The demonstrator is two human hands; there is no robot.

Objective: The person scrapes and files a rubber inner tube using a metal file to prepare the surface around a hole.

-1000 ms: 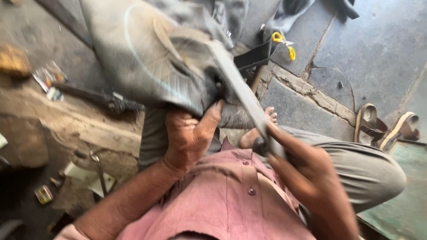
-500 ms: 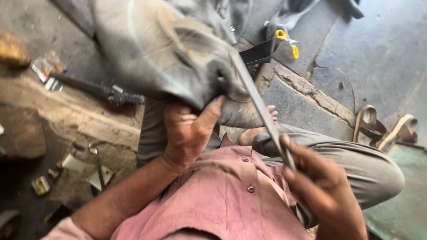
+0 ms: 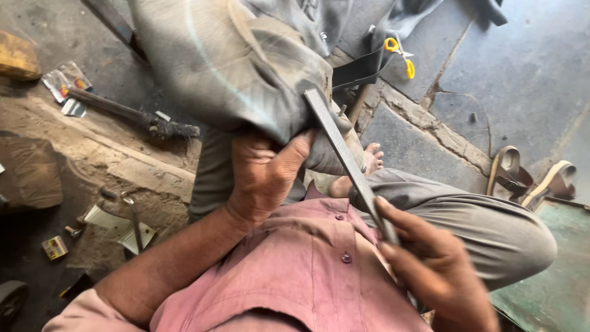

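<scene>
A large grey rubber inner tube (image 3: 227, 67) lies draped over my lap and knee. My left hand (image 3: 264, 175) grips a fold of it at its lower edge, thumb pressed up against the rubber. My right hand (image 3: 430, 258) is closed around the handle end of a long flat metal file (image 3: 344, 157). The file slants up to the left, and its tip rests on the tube just above my left thumb. My bare foot (image 3: 372, 158) shows behind the file.
A dark hammer-like tool (image 3: 132, 114) and small packets (image 3: 64, 83) lie on the dirty floor at left. Yellow-handled scissors (image 3: 399, 55) sit at the top. A pair of sandals (image 3: 528, 178) rests on the stone slabs at right. Small tools and scraps (image 3: 132, 224) lie lower left.
The file has slid up along the tube and back, its tip now just above my left thumb. My right hand has shifted lower right. The left hand keeps its grip.
</scene>
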